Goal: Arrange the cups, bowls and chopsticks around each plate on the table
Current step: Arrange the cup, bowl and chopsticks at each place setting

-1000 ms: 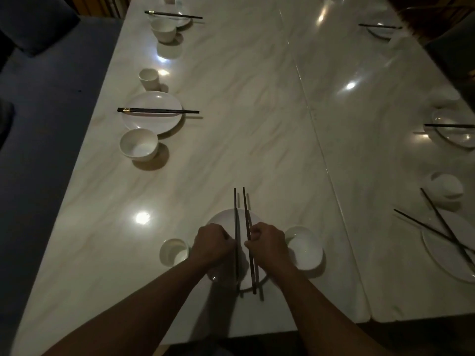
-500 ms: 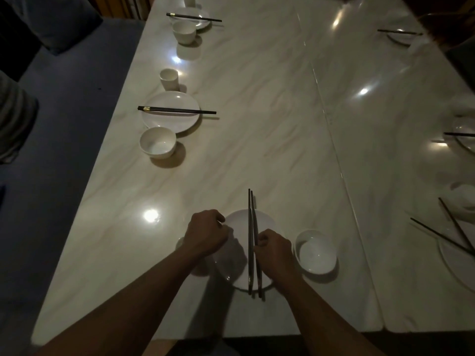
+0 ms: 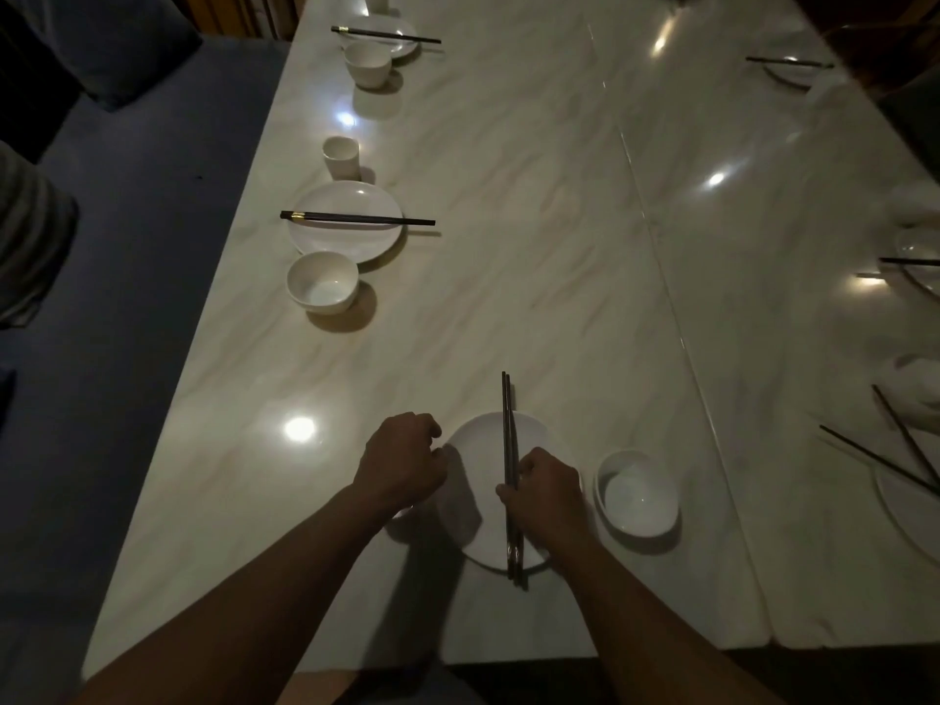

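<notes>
Here we see the right hand (image 3: pixel 547 488) curled about the near chopsticks (image 3: pixel 508 440), pinching the dark pair near mid-length; the two sticks lie close together and almost parallel across the near plate (image 3: pixel 475 440), their far ends past its far rim and their near ends just over its near rim; the near bowl (image 3: pixel 636 493) stands upright just beside the plate's right edge; the left hand (image 3: pixel 402 463) sits at the plate's left rim with fingers curled, and we cannot tell whether it holds anything; further along the left side of the marble table (image 3: pixel 534 236) we note a second plate (image 3: pixel 351 244) with second chopsticks (image 3: pixel 356 217) laid crosswise upon it, a second bowl (image 3: pixel 322 282) touching its near edge, and a cup (image 3: pixel 341 156) just beyond its far edge
</notes>
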